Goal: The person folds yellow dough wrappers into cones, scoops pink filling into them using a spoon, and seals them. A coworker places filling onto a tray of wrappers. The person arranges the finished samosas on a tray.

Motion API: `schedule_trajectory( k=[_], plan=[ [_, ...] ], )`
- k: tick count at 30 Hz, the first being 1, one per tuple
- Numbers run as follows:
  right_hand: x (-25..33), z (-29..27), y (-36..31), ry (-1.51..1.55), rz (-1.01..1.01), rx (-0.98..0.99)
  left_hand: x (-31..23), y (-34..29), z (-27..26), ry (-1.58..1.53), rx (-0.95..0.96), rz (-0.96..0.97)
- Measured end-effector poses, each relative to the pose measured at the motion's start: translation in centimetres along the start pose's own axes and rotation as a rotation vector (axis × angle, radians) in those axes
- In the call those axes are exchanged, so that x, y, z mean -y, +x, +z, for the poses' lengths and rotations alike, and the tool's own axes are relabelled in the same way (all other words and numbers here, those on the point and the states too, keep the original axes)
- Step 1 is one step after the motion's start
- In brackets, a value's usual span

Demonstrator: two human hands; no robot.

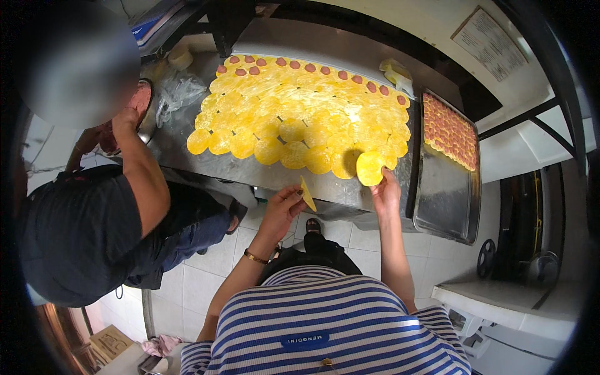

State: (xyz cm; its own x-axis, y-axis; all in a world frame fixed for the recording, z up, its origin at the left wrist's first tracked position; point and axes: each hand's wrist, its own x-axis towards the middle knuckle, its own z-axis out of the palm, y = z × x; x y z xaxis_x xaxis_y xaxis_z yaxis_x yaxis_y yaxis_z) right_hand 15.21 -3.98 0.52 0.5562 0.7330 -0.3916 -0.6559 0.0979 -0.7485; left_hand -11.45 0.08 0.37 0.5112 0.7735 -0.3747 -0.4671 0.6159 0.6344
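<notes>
Yellow dough rounds [294, 119] lie overlapping in rows across the steel tabletop [350, 53], the far rows dotted with reddish filling. At the near edge of that spread, the right hand [386, 192] pinches one round [369, 167] between closed fingers, lifting it off the tabletop. Left of it, just off the tabletop's edge, the left hand [284, 206] grips another round [307, 194], seen edge-on.

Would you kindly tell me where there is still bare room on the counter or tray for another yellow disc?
The near half of the tray, below its filled rounds, is bare. So is the counter strip along its front edge, left of the left hand. The yellow discs crowd the middle.
</notes>
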Motion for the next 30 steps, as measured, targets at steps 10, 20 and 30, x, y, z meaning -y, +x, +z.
schedule_trajectory(
  k=[10,20,30],
  plan=[
    [-3.8,-6.0,1.2,-1.541,-0.901,0.022,0.0,0.1,0.5,-0.102,0.023,-0.099],
    [-4.2,-4.7,0.3,-1.59,-0.894,-0.021,0.5,0.5,1.4,-0.198,0.084,-0.136],
    [-3.6,3.9,-7.4,-0.831,-0.474,0.518,1.4,1.4,2.2,-0.137,0.153,-0.193]
  ],
)
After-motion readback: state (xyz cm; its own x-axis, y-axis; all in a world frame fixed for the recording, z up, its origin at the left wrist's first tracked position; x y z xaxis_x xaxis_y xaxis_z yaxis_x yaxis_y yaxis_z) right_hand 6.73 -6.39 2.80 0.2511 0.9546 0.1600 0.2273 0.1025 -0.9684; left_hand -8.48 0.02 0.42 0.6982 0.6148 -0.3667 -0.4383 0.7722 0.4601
